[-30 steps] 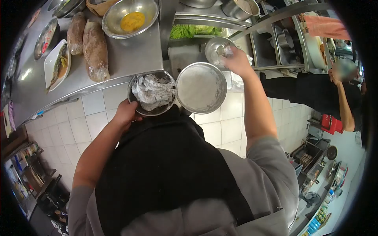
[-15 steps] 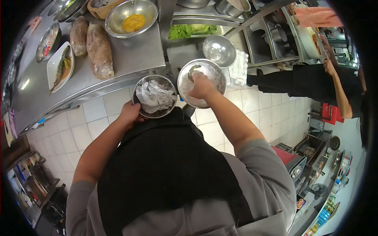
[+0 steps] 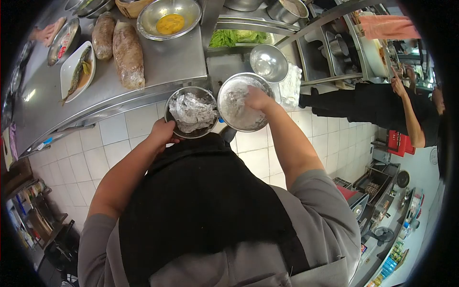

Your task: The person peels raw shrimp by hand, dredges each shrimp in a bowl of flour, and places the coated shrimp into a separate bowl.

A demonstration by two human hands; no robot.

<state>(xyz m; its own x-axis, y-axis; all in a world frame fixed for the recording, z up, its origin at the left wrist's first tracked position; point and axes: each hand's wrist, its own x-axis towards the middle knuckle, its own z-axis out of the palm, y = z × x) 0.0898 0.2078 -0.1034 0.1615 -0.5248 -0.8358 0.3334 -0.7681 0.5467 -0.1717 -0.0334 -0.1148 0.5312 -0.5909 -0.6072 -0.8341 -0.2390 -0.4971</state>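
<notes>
My left hand [image 3: 164, 131] grips the near left rim of a metal bowl [image 3: 168, 102], thumb over the edge. Inside that bowl lies a heap of flour-coated pieces [image 3: 192, 111], their kind hidden by the coating. My right hand [image 3: 258, 99] reaches down into a second metal bowl [image 3: 223, 120], which holds white flour [image 3: 235, 98]. Its fingertips are sunk in or behind the flour, so their grip is hidden. The two bowls stand side by side, rims nearly touching.
On the steel counter [image 3: 174, 57] are a bowl of beaten egg [image 3: 169, 24], two wrapped brown rolls [image 3: 128, 57] and a white dish with a fish [image 3: 76, 71]. Another person's hand [image 3: 49, 32] rests at far left. An empty metal bowl [image 3: 270, 63] lies beyond; a co-worker [image 3: 363, 103] stands right.
My right hand has shifted slightly right within the flour bowl, and the greyish piece seen at its fingers is no longer visible. A person's hand shows more at the far left.
</notes>
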